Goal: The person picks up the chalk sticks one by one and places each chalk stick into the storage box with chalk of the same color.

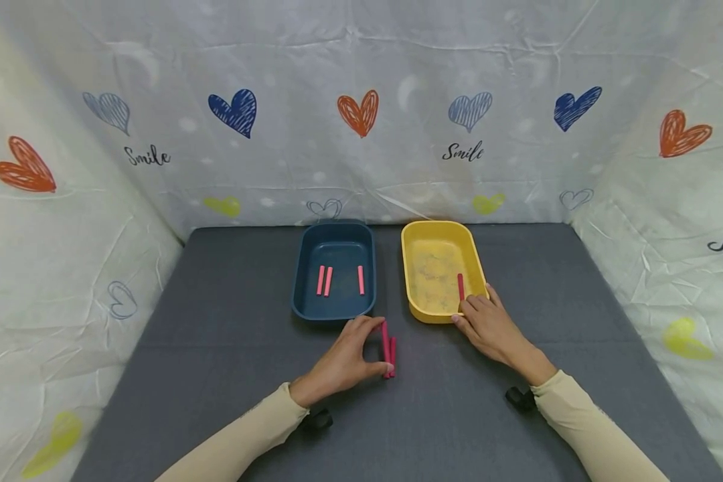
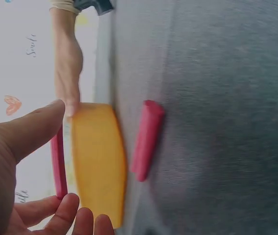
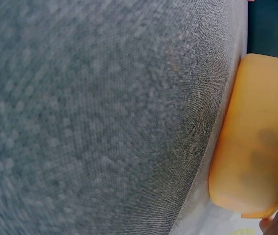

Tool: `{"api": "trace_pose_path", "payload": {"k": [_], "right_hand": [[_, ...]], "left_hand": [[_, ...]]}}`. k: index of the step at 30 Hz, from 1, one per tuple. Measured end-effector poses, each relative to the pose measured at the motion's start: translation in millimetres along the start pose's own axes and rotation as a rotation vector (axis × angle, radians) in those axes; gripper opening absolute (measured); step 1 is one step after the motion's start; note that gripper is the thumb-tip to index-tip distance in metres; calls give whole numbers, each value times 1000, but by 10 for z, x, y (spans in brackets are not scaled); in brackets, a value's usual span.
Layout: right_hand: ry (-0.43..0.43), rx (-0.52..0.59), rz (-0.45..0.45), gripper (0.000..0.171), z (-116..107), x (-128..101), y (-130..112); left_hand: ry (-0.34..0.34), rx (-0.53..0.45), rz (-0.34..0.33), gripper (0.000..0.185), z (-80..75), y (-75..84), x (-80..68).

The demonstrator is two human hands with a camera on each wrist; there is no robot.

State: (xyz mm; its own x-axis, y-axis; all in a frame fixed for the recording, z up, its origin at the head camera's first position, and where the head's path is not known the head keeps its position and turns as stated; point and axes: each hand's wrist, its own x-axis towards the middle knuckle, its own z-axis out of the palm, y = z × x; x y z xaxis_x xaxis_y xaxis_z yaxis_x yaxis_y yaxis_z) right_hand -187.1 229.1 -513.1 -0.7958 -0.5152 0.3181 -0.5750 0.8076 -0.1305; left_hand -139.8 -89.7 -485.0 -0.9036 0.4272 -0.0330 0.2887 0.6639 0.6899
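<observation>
Now we see the left hand (image 1: 343,361) pinching one short red stick (image 1: 385,341) end to end between thumb and fingertips, its long axis pointing toward the blue plastic tray (image 1: 304,268) just ahead; a second red stick (image 1: 393,355) lies on the mat beside it. The right hand (image 1: 488,328) rests its fingers on the yellow plastic tray (image 1: 411,268), touching a red stick inside (image 1: 460,284).

Bright, even, soft lighting in all three views; the head view is sharp, both wrist views are blurred.

From the head camera, light falls evenly with only faint shadows under the hands, and no glare; the wide lens bows the backdrop walls outward at the edges. The left wrist view is soft, with the near fingers out of focus. The right wrist view shows the grey surface (image 3: 104,112) blurred towards the left edge.
</observation>
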Motion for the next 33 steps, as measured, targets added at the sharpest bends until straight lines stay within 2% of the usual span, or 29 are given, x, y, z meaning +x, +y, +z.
{"api": "trace_pose_path", "payload": {"k": [14, 24, 33], "right_hand": [[-11, 5, 7, 21, 26, -5, 18], [-1, -6, 2, 21, 21, 1, 24], [-16, -18, 13, 22, 0, 13, 7]], "left_hand": [[61, -6, 67, 85, -292, 353, 228], [87, -30, 85, 84, -299, 542, 513], [74, -48, 139, 82, -261, 662, 740]]}}
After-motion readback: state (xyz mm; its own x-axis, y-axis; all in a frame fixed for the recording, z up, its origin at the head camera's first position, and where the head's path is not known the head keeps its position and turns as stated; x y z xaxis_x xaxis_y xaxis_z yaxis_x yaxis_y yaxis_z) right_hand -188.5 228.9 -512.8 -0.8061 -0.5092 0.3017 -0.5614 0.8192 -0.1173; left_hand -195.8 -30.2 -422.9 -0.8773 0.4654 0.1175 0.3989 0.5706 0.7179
